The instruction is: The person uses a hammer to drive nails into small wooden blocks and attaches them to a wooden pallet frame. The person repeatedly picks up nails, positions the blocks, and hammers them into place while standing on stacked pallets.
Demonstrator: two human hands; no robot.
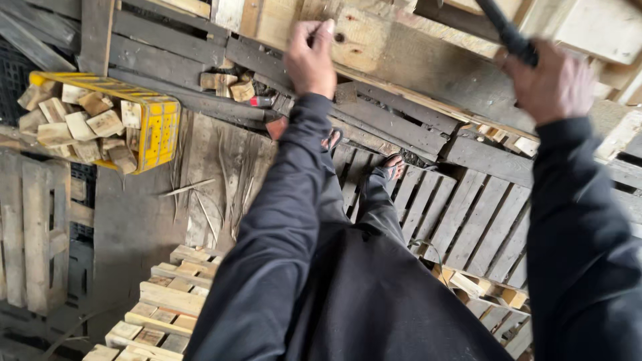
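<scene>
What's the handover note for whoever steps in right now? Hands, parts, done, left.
Left hand: fingers pressed on the pale board of the wooden pallet, holding it steady.
Right hand: closed grip on a dark tool handle; its head is out of view.
Yellow crate of wood blocks sits far left.
Done: cannot tell from this view.
Left: the pale board is still on the pallet.
</scene>
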